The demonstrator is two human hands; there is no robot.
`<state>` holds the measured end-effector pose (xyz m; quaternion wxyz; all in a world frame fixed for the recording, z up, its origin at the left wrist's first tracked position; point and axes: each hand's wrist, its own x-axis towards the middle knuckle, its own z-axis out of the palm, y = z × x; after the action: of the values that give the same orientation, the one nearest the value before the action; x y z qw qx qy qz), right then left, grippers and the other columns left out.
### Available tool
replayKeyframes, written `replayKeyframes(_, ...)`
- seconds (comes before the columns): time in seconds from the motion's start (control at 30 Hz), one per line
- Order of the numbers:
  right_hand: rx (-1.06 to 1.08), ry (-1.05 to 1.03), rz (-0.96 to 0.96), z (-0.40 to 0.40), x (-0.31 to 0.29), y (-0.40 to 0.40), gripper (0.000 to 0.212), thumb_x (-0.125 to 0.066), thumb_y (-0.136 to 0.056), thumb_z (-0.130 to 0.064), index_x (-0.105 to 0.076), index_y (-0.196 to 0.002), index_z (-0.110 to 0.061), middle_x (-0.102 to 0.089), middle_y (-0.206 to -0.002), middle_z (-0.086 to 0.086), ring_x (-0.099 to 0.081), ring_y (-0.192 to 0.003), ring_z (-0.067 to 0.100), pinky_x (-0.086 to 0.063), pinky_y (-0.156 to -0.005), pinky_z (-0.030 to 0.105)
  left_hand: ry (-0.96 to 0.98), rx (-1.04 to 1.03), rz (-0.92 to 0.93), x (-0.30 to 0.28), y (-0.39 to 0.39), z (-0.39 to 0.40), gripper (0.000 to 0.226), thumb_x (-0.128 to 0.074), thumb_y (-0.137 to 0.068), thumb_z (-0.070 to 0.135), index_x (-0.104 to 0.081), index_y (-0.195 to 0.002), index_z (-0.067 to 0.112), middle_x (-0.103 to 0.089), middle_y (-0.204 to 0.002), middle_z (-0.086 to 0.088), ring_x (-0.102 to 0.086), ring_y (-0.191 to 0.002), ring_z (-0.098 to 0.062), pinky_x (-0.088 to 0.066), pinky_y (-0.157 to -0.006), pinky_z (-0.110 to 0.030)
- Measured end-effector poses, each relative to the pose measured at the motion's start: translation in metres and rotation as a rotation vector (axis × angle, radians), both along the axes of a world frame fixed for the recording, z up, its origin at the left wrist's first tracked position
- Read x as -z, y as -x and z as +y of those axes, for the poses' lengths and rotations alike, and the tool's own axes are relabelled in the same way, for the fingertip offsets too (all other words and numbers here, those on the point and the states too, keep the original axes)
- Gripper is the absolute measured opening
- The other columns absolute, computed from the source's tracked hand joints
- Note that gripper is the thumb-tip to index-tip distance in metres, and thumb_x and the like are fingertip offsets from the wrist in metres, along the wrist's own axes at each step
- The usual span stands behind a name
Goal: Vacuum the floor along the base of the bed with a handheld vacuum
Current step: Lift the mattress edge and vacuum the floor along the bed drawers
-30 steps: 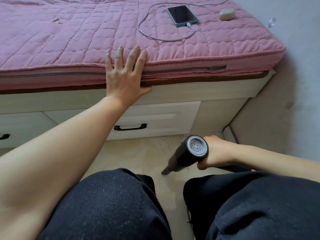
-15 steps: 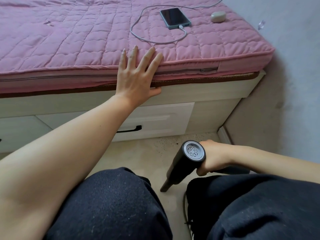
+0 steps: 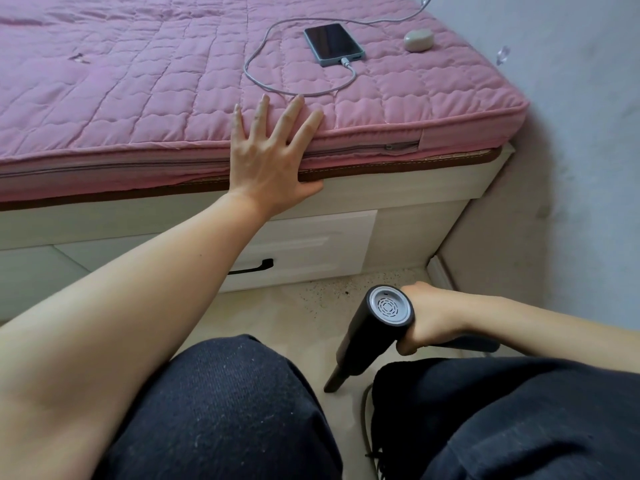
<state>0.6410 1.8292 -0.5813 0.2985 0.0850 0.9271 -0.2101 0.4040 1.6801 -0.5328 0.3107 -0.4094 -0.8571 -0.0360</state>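
A black handheld vacuum (image 3: 367, 336) with a grey vented rear cap is gripped by its handle in my right hand (image 3: 427, 317). Its narrow nozzle points down to the pale floor (image 3: 277, 313) between my knees. My left hand (image 3: 272, 157) rests flat with spread fingers on the edge of the pink quilted mattress (image 3: 138, 98). Below it is the white bed base (image 3: 398, 192) with a drawer (image 3: 311, 244) and a black handle. Dark specks lie on the floor near the foot of the drawer.
A phone (image 3: 332, 43) on a white charging cable (image 3: 263, 77) and a small grey case (image 3: 419, 39) lie on the mattress. A grey wall (image 3: 571, 168) with a skirting board closes the right side. My dark-trousered knees fill the foreground.
The vacuum's nozzle has drawn back from the bed towards my knees. My left hand has slid right along the mattress edge, and the view has moved closer.
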Motion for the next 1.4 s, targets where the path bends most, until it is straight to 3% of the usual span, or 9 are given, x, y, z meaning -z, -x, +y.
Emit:
replayKeyframes(0.13,-0.013,-0.041,0.075,0.007,-0.001,0.002,0.024,-0.069,-0.059,-0.021,-0.056,-0.075,-0.009,-0.064,-0.075,0.007,-0.057,-0.070,0.019,-0.051,-0.063,0.034,-0.022,0.008,0.032,0.007,0.005,-0.001,0.090,-0.061,-0.073,0.066,-0.033,-0.151,0.029,-0.041,-0.155,-0.005,-0.040,-0.136,-0.047,-0.027,-0.108,-0.070)
replayKeyframes(0.3,0.009,-0.063,0.133,0.013,0.000,0.005,0.024,-0.070,-0.060,-0.022,-0.047,-0.065,-0.015,-0.052,-0.065,-0.002,-0.049,-0.062,0.017,-0.039,-0.054,0.030,-0.017,0.022,0.061,0.013,0.008,-0.002,0.087,-0.063,-0.076,0.063,-0.035,-0.151,0.028,-0.042,-0.154,-0.005,-0.044,-0.134,-0.045,-0.029,-0.109,-0.068)
replayKeyframes(0.5,0.037,-0.075,0.194,0.011,0.007,0.010,0.030,-0.069,-0.061,-0.023,-0.040,-0.061,-0.018,-0.047,-0.060,-0.004,-0.045,-0.058,0.016,-0.036,-0.051,0.029,0.008,0.010,0.053,0.013,0.009,-0.003,0.086,-0.066,-0.078,0.060,-0.034,-0.152,0.028,-0.040,-0.155,-0.005,-0.041,-0.136,-0.044,-0.027,-0.110,-0.068)
replayKeyframes(0.73,0.079,-0.064,0.203,0.011,0.014,0.019,0.025,-0.069,-0.059,-0.027,-0.045,-0.062,-0.020,-0.057,-0.066,-0.002,-0.061,-0.067,0.024,-0.043,-0.052,0.035,-0.005,0.028,0.126,0.019,0.014,-0.003,0.084,-0.060,-0.079,0.061,-0.035,-0.151,0.027,-0.042,-0.154,-0.006,-0.044,-0.134,-0.045,-0.031,-0.108,-0.068)
replayKeyframes(0.87,0.089,-0.069,0.223,0.010,0.015,0.024,0.021,-0.070,-0.063,-0.024,-0.051,-0.070,-0.018,-0.063,-0.074,0.004,-0.062,-0.071,0.025,-0.044,-0.054,0.034,-0.036,0.035,0.165,0.023,0.017,-0.001,0.080,-0.052,-0.080,0.063,-0.036,-0.151,0.028,-0.043,-0.153,-0.005,-0.046,-0.133,-0.044,-0.033,-0.107,-0.066)
replayKeyframes(1.03,0.087,-0.073,0.235,0.006,0.018,0.028,0.024,-0.070,-0.063,-0.024,-0.046,-0.064,-0.020,-0.058,-0.067,-0.001,-0.058,-0.065,0.022,-0.044,-0.054,0.035,-0.046,0.047,0.195,0.024,0.018,-0.001,0.080,-0.053,-0.081,0.063,-0.037,-0.150,0.027,-0.044,-0.153,-0.005,-0.047,-0.132,-0.043,-0.035,-0.106,-0.066)
replayKeyframes(1.23,0.114,-0.076,0.244,0.000,0.023,0.037,0.021,-0.069,-0.063,-0.029,-0.059,-0.075,-0.016,-0.066,-0.072,0.002,-0.064,-0.066,0.022,-0.054,-0.059,0.040,-0.047,0.041,0.219,0.025,0.020,-0.001,0.080,-0.049,-0.080,0.064,-0.037,-0.150,0.027,-0.045,-0.152,-0.005,-0.048,-0.131,-0.043,-0.036,-0.105,-0.065)
replayKeyframes(1.4,0.103,-0.091,0.263,-0.004,0.023,0.043,0.018,-0.069,-0.065,-0.028,-0.054,-0.069,-0.020,-0.064,-0.070,0.000,-0.063,-0.067,0.023,-0.051,-0.057,0.036,-0.049,0.037,0.244,0.025,0.019,-0.001,0.080,-0.048,-0.080,0.065,-0.039,-0.150,0.027,-0.046,-0.152,-0.005,-0.050,-0.130,-0.043,-0.036,-0.105,-0.064)
